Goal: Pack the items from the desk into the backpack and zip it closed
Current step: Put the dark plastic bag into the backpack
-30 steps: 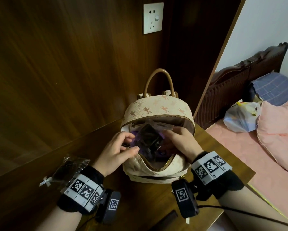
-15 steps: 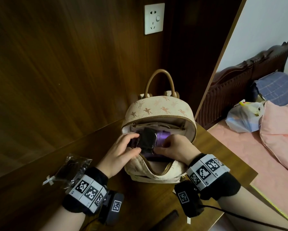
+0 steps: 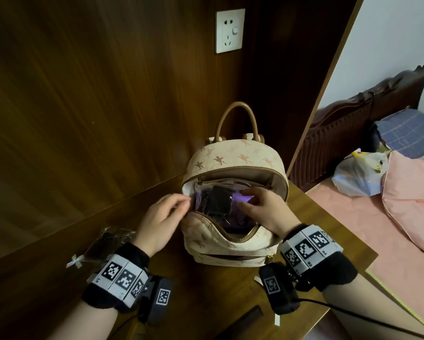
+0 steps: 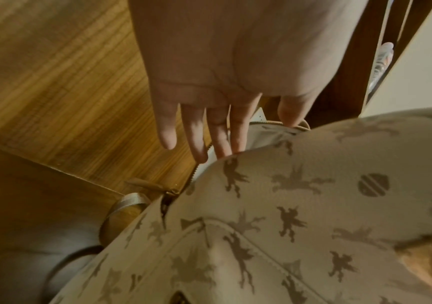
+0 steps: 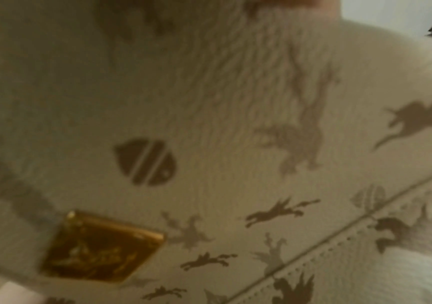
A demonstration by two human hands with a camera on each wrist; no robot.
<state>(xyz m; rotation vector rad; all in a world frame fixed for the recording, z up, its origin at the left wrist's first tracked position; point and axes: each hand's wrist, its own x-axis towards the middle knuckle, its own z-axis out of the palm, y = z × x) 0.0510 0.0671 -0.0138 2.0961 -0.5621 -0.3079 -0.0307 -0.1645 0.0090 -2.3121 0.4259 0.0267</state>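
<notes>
A cream backpack (image 3: 235,163) with a horse print and a brown handle stands on the wooden desk (image 3: 206,290), its main zip open. Inside sits a clear packet (image 3: 220,200) with a dark item and purple backing. My right hand (image 3: 245,200) reaches into the opening; forefinger and thumb pinch the packet's right edge. My left hand (image 3: 185,204) is at the opening's left rim, its straight fingers (image 4: 220,144) touching the zip edge and holding nothing. The right wrist view shows only the blurred backpack front (image 5: 235,123) and its gold badge (image 5: 100,246).
A second clear packet (image 3: 107,244) with dark contents lies on the desk behind my left wrist. A dark flat object (image 3: 242,320) lies near the desk's front edge. Wood panels close off the back and left; a bed (image 3: 353,241) stands to the right.
The packet has gone down into the backpack. My left hand has let go of it and moved to the opening's left rim. My right hand stays on the packet.
</notes>
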